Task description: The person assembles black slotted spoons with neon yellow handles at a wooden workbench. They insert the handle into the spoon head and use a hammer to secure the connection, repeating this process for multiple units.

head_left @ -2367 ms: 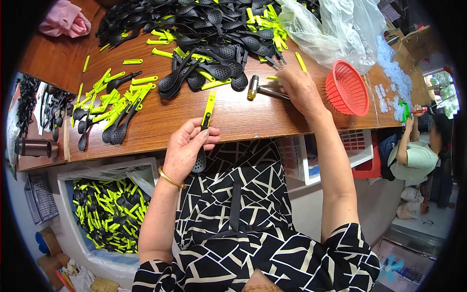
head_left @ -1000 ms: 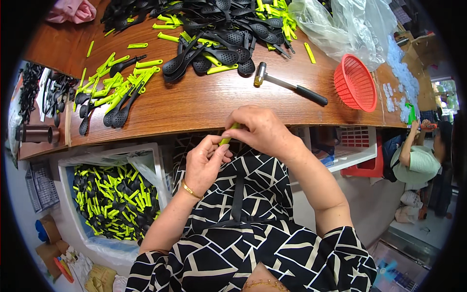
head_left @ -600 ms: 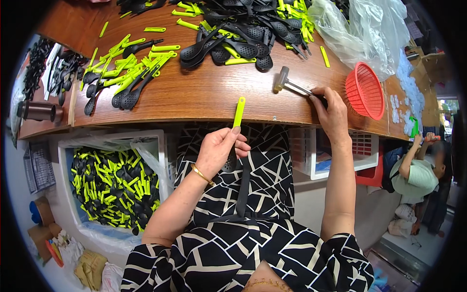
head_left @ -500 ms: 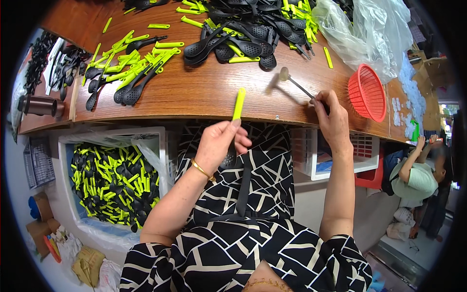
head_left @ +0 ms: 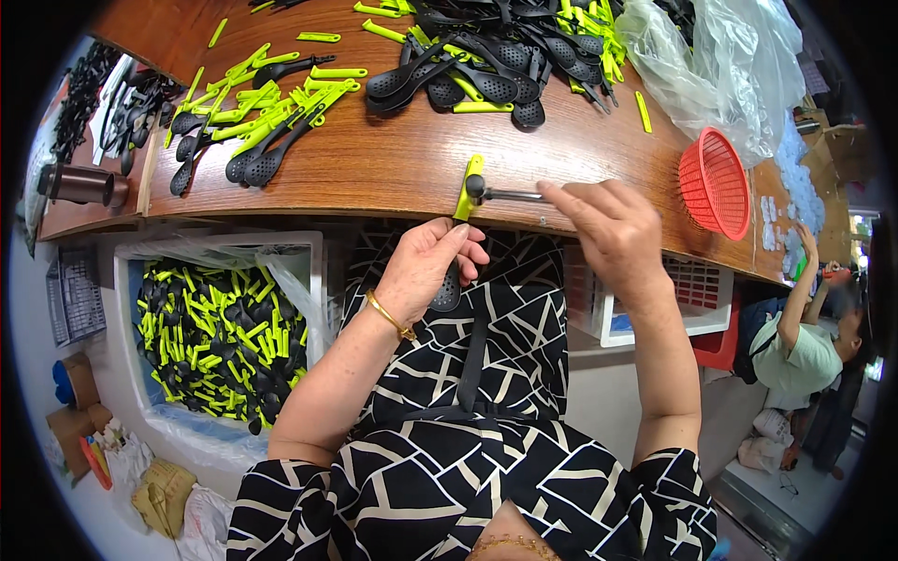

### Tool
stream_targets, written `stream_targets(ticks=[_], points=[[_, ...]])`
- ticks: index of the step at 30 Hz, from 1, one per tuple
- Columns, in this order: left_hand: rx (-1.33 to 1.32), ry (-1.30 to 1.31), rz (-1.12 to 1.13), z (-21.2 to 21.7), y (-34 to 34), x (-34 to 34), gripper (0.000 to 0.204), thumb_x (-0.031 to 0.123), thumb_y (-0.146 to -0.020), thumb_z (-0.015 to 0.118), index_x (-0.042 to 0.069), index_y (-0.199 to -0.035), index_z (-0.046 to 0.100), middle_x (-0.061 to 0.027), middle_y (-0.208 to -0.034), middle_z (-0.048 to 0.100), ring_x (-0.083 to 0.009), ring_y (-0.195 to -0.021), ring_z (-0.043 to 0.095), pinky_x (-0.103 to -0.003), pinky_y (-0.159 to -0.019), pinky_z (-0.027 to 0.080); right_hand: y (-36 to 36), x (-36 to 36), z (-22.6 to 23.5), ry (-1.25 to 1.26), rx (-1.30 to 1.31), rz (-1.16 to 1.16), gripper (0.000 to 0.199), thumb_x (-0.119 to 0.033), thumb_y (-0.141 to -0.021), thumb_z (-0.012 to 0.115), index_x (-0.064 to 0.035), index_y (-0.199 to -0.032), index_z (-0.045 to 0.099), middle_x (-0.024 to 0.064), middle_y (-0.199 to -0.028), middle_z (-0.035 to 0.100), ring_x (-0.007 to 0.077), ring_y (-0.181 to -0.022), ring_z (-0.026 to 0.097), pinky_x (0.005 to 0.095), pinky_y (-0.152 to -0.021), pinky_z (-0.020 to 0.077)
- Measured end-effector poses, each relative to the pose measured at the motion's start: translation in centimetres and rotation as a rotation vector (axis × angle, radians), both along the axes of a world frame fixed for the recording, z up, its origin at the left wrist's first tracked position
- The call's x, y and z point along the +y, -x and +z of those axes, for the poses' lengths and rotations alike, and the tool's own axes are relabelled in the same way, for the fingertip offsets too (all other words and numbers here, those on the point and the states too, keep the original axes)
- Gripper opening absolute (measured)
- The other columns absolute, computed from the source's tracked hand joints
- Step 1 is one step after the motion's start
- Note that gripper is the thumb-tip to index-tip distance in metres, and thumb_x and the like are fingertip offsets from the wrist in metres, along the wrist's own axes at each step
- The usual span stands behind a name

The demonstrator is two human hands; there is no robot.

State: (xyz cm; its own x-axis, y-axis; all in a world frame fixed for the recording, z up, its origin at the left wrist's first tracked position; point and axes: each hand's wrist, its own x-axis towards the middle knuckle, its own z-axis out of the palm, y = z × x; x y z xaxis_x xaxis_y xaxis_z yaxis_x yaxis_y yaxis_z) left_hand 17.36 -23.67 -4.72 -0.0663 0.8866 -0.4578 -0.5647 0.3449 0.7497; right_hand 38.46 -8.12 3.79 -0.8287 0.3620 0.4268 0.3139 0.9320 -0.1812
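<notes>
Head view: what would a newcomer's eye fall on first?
Probably the heap of black perforated spoons and lime-green handles across the brown wooden table's far side. Near its front edge, the right hand holds a metal-shafted hammer, whose head overlaps the green-handled black spoon in the left hand. The red plastic basket stands at right.
</notes>
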Motion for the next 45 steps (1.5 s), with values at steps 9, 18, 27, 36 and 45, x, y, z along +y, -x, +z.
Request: stream_targets(ticks=[9,18,27,36,45], points=[[-0.589,-0.007,0.080,-1.0,0.5,-0.5,0.029,0.021,-0.111,0.060,-0.003,-0.126,0.066,-0.0016,-0.095,0.068,-0.0094,-0.079,0.062,-0.027,-0.076,0.053,-0.2,0.7,-1.8,0.172,-0.002,-0.105,0.035,-0.002,-0.091,0.073,-0.0129,-0.124,0.077,0.0086,-0.096,0.076,0.0272,-0.087,0.073,0.0395,-0.076,0.0592],[0.166,-0.024,0.160,-1.1,-0.3,-0.4,0.021,0.016,-0.103,0.073,-0.001,-0.115,0.069,-0.0051,-0.089,0.073,-0.0154,-0.070,0.075,-0.024,-0.061,0.055,0.0,-0.5,-0.8,0.189,0.193,-0.024,0.044,0.003,-0.084,0.078,-0.0132,-0.125,0.079,0.0076,-0.100,0.077,0.0243,-0.087,0.073,0.0355,-0.077,0.0588],[0.188,-0.023,0.145,-0.5,0.1,0.1,0.022,0.017,-0.104,0.071,-0.003,-0.111,0.070,-0.0081,-0.086,0.073,-0.0136,-0.063,0.071,-0.023,-0.060,0.054,0.7,-0.1,0.0,0.108,0.180,-0.024,0.044,0.002,-0.081,0.074,-0.0129,-0.122,0.079,0.0053,-0.095,0.076,0.0237,-0.082,0.070,0.0369,-0.074,0.0582],[0.376,-0.056,0.055,-0.8,0.2,-0.6,0.031,0.025,-0.110,0.064,-0.001,-0.123,0.070,0.0022,-0.077,0.059,-0.0064,-0.062,0.056,-0.021,-0.061,0.048,-2.2,2.4,-1.7,0.326,-0.061,-0.169,0.034,-0.003,-0.094,0.070,-0.0120,-0.127,0.076,0.0121,-0.105,0.074,0.0319,-0.095,0.073,0.0412,-0.082,0.0591],[1.747,0.290,-0.251,-3.3,12.7,-14.6,0.024,0.027,-0.086,0.078,0.005,-0.098,0.077,-0.0176,-0.084,0.073,-0.0398,-0.080,0.072,-0.049,-0.072,0.057,-4.4,7.1,-1.8,0.045,0.030,-0.345,0.029,-0.002,-0.090,0.074,-0.0089,-0.118,0.079,0.0099,-0.112,0.073,0.0314,-0.110,0.066,0.0445,-0.097,0.0522]])
